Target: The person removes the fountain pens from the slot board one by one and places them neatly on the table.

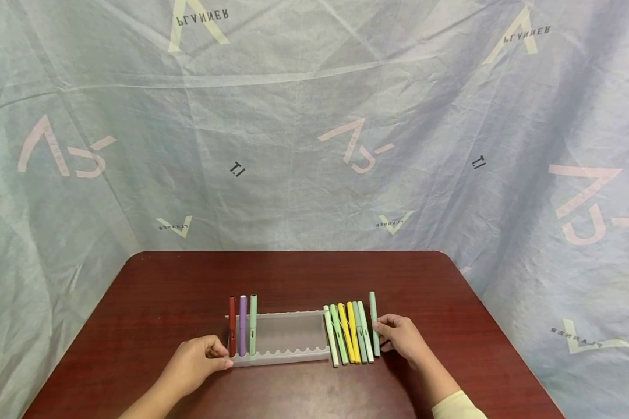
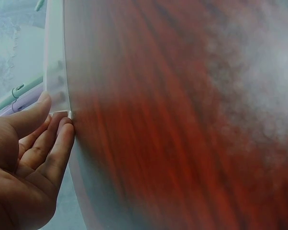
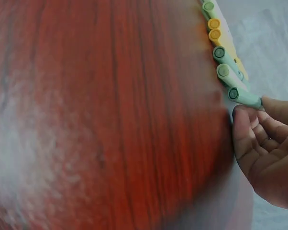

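My left hand [image 1: 193, 359] pinches the near left corner of a translucent plastic pen tray [image 1: 293, 354] with notched edges. In the left wrist view the thumb lies on top of that tray end and the fingers curl underneath. A dark red pen [image 1: 232, 329], a purple pen [image 1: 243, 326] and a light green pen [image 1: 253, 326] lie across the tray's left part. On the right, my right hand [image 1: 402, 338] pinches a grey-green pen [image 1: 374, 317] between thumb and fingers, just right of a row of pens. The right wrist view shows that pen's round end [image 3: 234, 93] beside the others.
Several green pens [image 1: 339, 336] and yellow pens [image 1: 353, 331] lie side by side at the tray's right end. They rest on a dark red wood-grain table [image 1: 293, 279]. A grey printed cloth [image 1: 288, 116] hangs behind and along both sides.
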`<state>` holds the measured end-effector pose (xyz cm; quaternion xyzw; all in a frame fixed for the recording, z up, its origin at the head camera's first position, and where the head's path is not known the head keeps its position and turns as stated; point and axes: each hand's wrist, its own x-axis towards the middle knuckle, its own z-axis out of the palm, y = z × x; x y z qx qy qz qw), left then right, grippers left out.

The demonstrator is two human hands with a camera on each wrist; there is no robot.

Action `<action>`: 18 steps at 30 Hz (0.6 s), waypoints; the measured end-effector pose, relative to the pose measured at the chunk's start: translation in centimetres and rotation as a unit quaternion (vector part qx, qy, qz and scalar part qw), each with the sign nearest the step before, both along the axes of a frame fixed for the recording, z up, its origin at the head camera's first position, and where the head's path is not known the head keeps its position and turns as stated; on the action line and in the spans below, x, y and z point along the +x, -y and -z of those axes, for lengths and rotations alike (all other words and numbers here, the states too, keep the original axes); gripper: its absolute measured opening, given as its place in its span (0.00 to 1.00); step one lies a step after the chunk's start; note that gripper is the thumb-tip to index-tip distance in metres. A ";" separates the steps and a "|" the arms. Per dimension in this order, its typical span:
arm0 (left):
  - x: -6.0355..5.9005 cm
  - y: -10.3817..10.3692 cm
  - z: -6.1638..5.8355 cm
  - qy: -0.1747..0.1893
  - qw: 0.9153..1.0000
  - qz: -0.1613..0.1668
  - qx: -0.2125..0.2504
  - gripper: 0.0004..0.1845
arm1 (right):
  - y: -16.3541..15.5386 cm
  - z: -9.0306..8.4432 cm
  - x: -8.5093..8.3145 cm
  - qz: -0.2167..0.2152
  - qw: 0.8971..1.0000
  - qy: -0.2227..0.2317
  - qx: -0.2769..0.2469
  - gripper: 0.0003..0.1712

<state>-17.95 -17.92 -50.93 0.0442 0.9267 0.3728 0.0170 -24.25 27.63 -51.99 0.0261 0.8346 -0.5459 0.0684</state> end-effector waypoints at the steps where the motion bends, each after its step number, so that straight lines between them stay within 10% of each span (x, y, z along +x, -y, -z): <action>1: 0.0 0.0 0.0 -0.001 1.000 -0.001 0.000 0.10 | 0.0 0.0 0.0 0.000 1.000 0.001 0.008 0.17; 18: 0.0 0.0 0.1 0.004 1.000 -0.004 0.003 0.10 | 0.7 0.6 0.1 0.031 0.995 0.003 0.097 0.14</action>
